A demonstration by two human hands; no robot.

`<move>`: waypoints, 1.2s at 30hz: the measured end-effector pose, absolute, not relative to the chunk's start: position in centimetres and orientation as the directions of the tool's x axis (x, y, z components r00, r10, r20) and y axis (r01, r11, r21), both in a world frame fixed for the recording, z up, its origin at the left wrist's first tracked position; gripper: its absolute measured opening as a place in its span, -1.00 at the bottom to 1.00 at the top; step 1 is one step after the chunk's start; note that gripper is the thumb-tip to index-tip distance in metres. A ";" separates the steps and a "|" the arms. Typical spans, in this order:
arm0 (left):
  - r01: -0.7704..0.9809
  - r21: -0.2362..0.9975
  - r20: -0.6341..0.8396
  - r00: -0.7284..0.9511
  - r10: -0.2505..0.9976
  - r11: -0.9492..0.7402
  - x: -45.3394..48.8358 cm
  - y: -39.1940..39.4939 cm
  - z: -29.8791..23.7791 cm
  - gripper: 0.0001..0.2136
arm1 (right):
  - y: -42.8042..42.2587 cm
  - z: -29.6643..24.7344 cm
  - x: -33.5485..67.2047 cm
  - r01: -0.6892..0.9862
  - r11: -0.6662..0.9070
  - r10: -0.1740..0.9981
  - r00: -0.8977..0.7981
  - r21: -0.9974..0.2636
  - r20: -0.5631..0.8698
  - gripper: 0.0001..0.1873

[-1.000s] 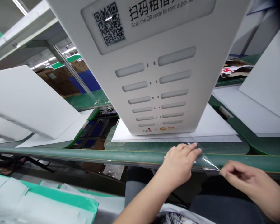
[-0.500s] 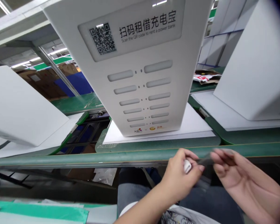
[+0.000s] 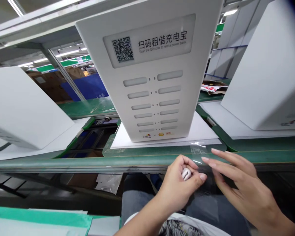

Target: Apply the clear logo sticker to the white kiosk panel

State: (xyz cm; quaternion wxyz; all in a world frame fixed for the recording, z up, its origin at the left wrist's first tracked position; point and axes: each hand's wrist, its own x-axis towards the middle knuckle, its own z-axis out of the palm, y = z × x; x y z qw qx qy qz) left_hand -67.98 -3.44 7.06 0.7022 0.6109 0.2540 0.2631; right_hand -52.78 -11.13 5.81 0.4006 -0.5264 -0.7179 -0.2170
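Observation:
A tall white power bank rental cabinet (image 3: pixel 152 75) stands on a white sheet on a green pallet, with a QR code panel on top and two columns of slots. Just below its front edge, over my lap, my left hand (image 3: pixel 180 186) is curled shut on a small white object (image 3: pixel 186 173) and pinches a clear plastic film (image 3: pixel 199 154). My right hand (image 3: pixel 238 183) is beside it with fingers stretched out, its fingertips touching the film.
A green conveyor rail (image 3: pixel 88 162) runs across in front of me. More white cabinets lie at the left (image 3: pixel 27 108) and right (image 3: pixel 265 75). Green and white sheets (image 3: pixel 39 223) lie at the lower left. Cardboard boxes stand behind.
The view has risen slightly. My right hand has gone from pinching the film's corner to spread fingers on it. My left hand has curled around the small white object.

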 end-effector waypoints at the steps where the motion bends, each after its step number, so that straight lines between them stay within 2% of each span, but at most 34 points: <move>1: -0.055 0.993 -0.033 0.736 0.676 0.109 -68.1 -3.5 7.1 -0.74 | -11.0 5.8 -52.9 0.926 0.360 0.564 -0.115 -0.118 0.818 -0.59; 3: -0.033 0.998 -0.008 0.715 0.699 0.045 -68.4 -3.5 7.3 -0.70 | -11.1 5.4 -53.3 0.903 0.365 0.567 -0.023 -0.226 0.824 -0.65; 5: 0.035 0.997 0.029 0.652 0.758 -0.068 -68.6 -3.5 7.4 -0.66 | -11.5 5.0 -53.5 0.837 0.350 0.642 0.113 -0.421 0.758 -0.70; 8: 0.167 0.957 0.107 0.558 0.823 -0.238 -69.0 -3.6 7.5 -0.71 | -12.0 4.7 -54.0 0.628 0.295 0.825 0.213 -0.720 0.524 -0.73; 11: 0.247 0.890 0.206 0.531 0.822 -0.382 -69.4 -3.5 7.5 -0.76 | -11.6 4.8 -54.8 0.339 0.226 0.888 0.314 -0.913 0.336 -0.75; 13: 0.300 0.827 0.275 0.522 0.807 -0.476 -69.7 -3.2 7.5 -0.72 | -10.9 4.8 -55.3 0.194 0.165 0.869 0.436 -0.967 0.236 -0.70; 15: 0.330 0.762 0.338 0.531 0.777 -0.557 -70.3 -2.9 7.7 -0.71 | -10.1 4.8 -55.6 0.185 0.089 0.878 0.450 -0.979 0.165 -0.64; 17: 0.320 0.732 0.368 0.557 0.744 -0.602 -71.2 -2.6 7.6 -0.83 | -9.7 4.7 -55.8 0.332 0.056 0.915 0.359 -0.942 0.181 -0.63; 18: 0.306 0.742 0.369 0.556 0.745 -0.596 -71.8 -2.4 7.3 -0.89 | -9.6 4.6 -56.0 0.449 0.076 0.912 0.330 -0.890 0.245 -0.65; 20: 0.268 0.829 0.342 0.451 0.824 -0.490 -73.4 -2.3 6.3 -0.93 | -9.9 3.9 -56.8 0.672 0.173 0.822 0.305 -0.720 0.482 -0.74; 21: 0.220 0.899 0.291 0.346 0.892 -0.378 -74.2 -2.5 5.4 -0.91 | -10.1 3.3 -57.4 0.745 0.230 0.760 0.264 -0.626 0.594 -0.79; 22: 0.129 0.964 0.201 0.215 0.956 -0.232 -75.1 -2.7 4.4 -0.87 | -10.4 2.4 -58.3 0.773 0.288 0.728 0.206 -0.565 0.653 -0.84; 23: -0.001 0.997 0.073 0.098 0.993 -0.073 -75.9 -3.2 3.1 -0.82 | -10.5 1.1 -59.3 0.748 0.366 0.752 0.112 -0.554 0.649 -0.87; 24: -0.152 0.984 -0.093 0.020 0.995 0.095 -76.5 -3.7 1.7 -0.76 | -10.6 -0.5 -60.6 0.689 0.413 0.858 -0.075 -0.596 0.508 -0.84; 26: -0.411 0.856 -0.362 -0.043 0.931 0.313 -77.3 -5.1 -1.4 -0.60 | -10.3 -4.1 -63.4 0.635 0.242 0.969 -0.198 -0.734 0.148 -0.58; 27: -0.509 0.770 -0.461 -0.029 0.887 0.384 -77.5 -5.8 -3.1 -0.51 | -10.0 -5.9 -64.8 0.618 0.175 0.971 -0.239 -0.766 0.029 -0.48; 28: -0.579 0.680 -0.551 0.003 0.835 0.451 -77.6 -6.4 -4.7 -0.41 | -9.5 -7.6 -66.2 0.603 0.153 0.957 -0.287 -0.783 -0.035 -0.45; 30: -0.660 0.587 -0.634 -0.014 0.773 0.469 -78.1 -6.9 -7.8 -0.33 | -8.5 -10.0 -68.1 0.569 0.129 0.908 -0.396 -0.812 -0.134 -0.48; 31: -0.655 0.590 -0.660 -0.055 0.749 0.472 -78.7 -6.6 -9.1 -0.36 | -8.1 -10.7 -68.6 0.568 0.110 0.890 -0.422 -0.815 -0.174 -0.50; 32: -0.615 0.645 -0.664 -0.158 0.731 0.453 -79.7 -6.0 -10.3 -0.43 | -7.7 -11.1 -68.8 0.573 0.087 0.879 -0.430 -0.815 -0.208 -0.51; 33: -0.500 0.755 -0.617 -0.322 0.718 0.425 -80.9 -5.0 -11.3 -0.55 | -7.4 -11.3 -68.7 0.578 0.062 0.878 -0.419 -0.813 -0.232 -0.52; 34: -0.272 0.872 -0.488 -0.531 0.693 0.407 -82.5 -3.8 -12.1 -0.69 | -7.2 -11.4 -68.3 0.578 0.039 0.883 -0.402 -0.815 -0.243 -0.53; 36: -0.130 0.890 -0.394 -0.702 0.593 0.438 -85.9 -0.7 -13.1 -0.83 | -7.1 -11.6 -67.0 0.557 -0.011 0.907 -0.345 -0.830 -0.243 -0.52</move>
